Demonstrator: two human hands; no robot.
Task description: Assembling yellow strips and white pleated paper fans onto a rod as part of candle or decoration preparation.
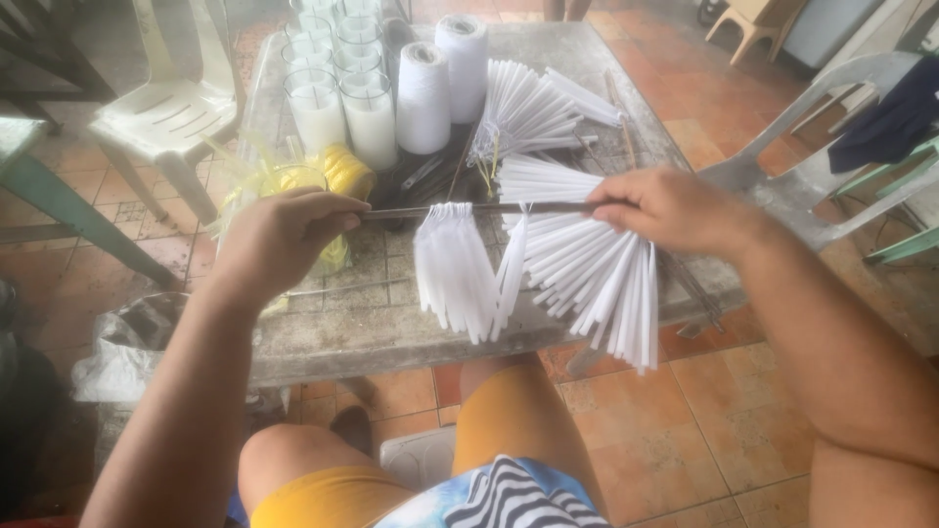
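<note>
A thin dark rod (479,208) is held level above the near edge of a worn grey table (372,323), gripped at both ends; the left hand (279,240) is closed in a fist around its left end, the fingers curled tight on it, and the right hand (675,207) is clamped on its right end, the fingers pressed together over the rod; from the rod are hung two bunches of white candles (548,269), a narrow bunch on the left and a wider, fanned bunch under the right hand; a second fan of white candles (533,110) is laid on the table behind; two white spools of thread (440,83) are stood upright near the far middle; to their left, clear glasses filled with white wax (337,93) are set in rows; a yellow coil of ribbon (342,171) is placed just beyond the left hand; a pale plastic chair (166,108) is seen at the upper left, on orange floor tiles.
</note>
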